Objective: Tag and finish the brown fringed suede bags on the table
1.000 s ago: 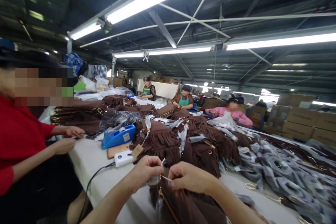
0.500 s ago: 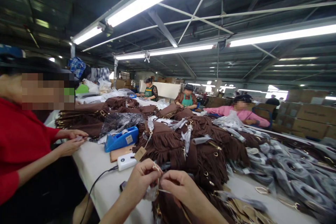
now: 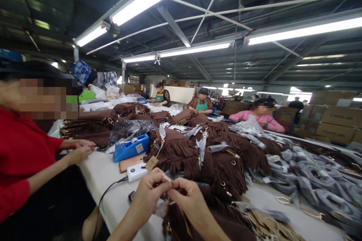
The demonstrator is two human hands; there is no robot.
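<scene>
Two bare hands meet at the lower centre of the frame, above a pale tabletop (image 3: 94, 173). The left hand (image 3: 151, 192) and the right hand (image 3: 188, 197) come in from the bottom edge, their fingertips together. The left fingers make a narrow pinch on a thin white cord (image 3: 166, 177), of which only a short piece shows. The right fingers are pinched just as narrowly at the same spot, but what lies between them is hidden.

The cord sits right at the fingertips, between the hands; which way its length runs cannot be told. A dark brown bag (image 3: 229, 222) lies beneath the hands and spreads toward the lower right, so the right hand is the nearer to most of it. Part of the bag is covered by the right hand and forearm, which leaves its long axis unclear. A crumple of clear plastic (image 3: 161, 208) hangs just below the left fingers.

To the lower right are tan tags (image 3: 266, 221) with pale strings. Beyond the hands, mid-frame, fringed brown bags (image 3: 175, 150) are heaped near a blue tape dispenser (image 3: 131, 148). At the left edge, a co-worker in a red top (image 3: 31, 158) handles something small.
</scene>
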